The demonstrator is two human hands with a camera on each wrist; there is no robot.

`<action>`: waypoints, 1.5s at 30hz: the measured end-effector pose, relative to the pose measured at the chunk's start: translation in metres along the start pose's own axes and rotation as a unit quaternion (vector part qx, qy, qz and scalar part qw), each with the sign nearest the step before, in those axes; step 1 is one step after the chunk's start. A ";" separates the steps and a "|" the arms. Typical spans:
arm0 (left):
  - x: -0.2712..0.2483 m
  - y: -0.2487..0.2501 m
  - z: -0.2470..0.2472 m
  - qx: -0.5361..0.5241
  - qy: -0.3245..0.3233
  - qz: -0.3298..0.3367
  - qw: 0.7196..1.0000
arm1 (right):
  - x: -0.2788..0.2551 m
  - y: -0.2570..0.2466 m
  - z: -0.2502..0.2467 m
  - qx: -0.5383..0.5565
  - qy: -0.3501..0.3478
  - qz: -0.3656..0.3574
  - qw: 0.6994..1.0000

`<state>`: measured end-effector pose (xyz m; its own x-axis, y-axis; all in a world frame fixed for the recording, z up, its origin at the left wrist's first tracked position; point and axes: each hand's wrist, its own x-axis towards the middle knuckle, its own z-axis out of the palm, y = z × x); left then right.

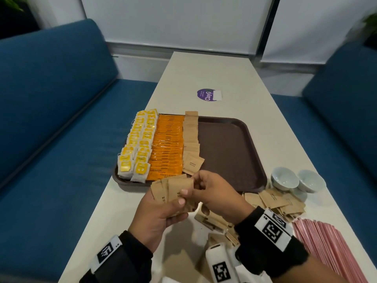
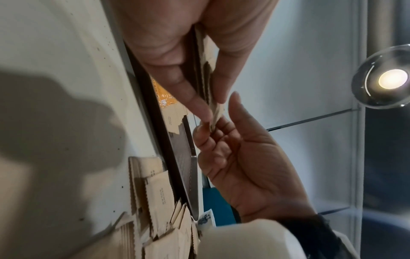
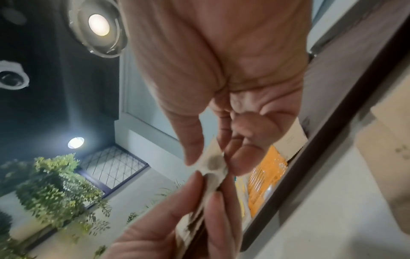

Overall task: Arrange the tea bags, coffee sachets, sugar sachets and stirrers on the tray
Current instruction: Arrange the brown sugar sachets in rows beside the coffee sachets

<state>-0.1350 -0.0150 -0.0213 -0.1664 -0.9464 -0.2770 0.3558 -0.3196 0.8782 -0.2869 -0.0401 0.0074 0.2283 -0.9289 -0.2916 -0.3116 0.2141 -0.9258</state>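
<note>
A: Head view, left to right: left hand grips a fanned stack of brown sugar sachets at the tray's six o'clock; right hand pinches their top edge.

B: Light, thin, slippery paper, I'd say; pinch single edges.

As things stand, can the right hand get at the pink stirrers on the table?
Probably yes, once freed. The right hand is pinching the brown sugar sachets held by the left hand. The pink stirrers lie uncovered just beside that wrist.
</note>
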 end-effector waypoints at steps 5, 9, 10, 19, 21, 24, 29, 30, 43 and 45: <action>-0.002 0.004 -0.004 -0.034 0.039 -0.010 0.999 | 0.000 0.001 -0.002 0.026 -0.012 0.026 0.999; 0.001 0.007 -0.007 -0.049 0.077 -0.020 0.996 | 0.006 -0.002 -0.014 0.026 0.047 0.060 0.997; 0.003 0.006 -0.008 -0.055 0.085 -0.022 0.995 | 0.011 -0.002 -0.021 0.030 0.073 0.070 0.994; 0.019 0.004 0.002 -0.064 0.097 -0.039 0.992 | 0.070 0.012 -0.043 0.017 0.142 0.208 0.968; 0.022 0.004 0.002 -0.068 0.107 -0.039 0.991 | 0.081 0.012 -0.041 -0.040 0.141 0.230 0.962; 0.025 0.006 -0.003 -0.071 0.121 -0.044 0.989 | 0.095 0.015 -0.041 -0.067 0.145 0.234 0.959; 0.028 0.011 -0.012 -0.074 0.130 -0.048 0.988 | 0.110 0.019 -0.040 -0.072 0.161 0.197 0.964; 0.029 0.011 -0.012 -0.073 0.129 -0.049 0.988 | 0.113 0.019 -0.040 -0.078 0.163 0.188 0.965; 0.038 0.015 -0.016 -0.055 0.116 -0.062 0.990 | 0.121 0.018 -0.045 -0.192 0.163 0.141 0.957; 0.038 0.015 -0.017 -0.056 0.116 -0.066 0.989 | 0.123 0.018 -0.043 -0.184 0.167 0.141 0.958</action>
<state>-0.1203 -0.0569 -0.0251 -0.0065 -0.8775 -0.4795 0.4474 -0.4314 0.7834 -0.3040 -0.1635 -0.0346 -0.2018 -0.9077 -0.3679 -0.6351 0.4073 -0.6564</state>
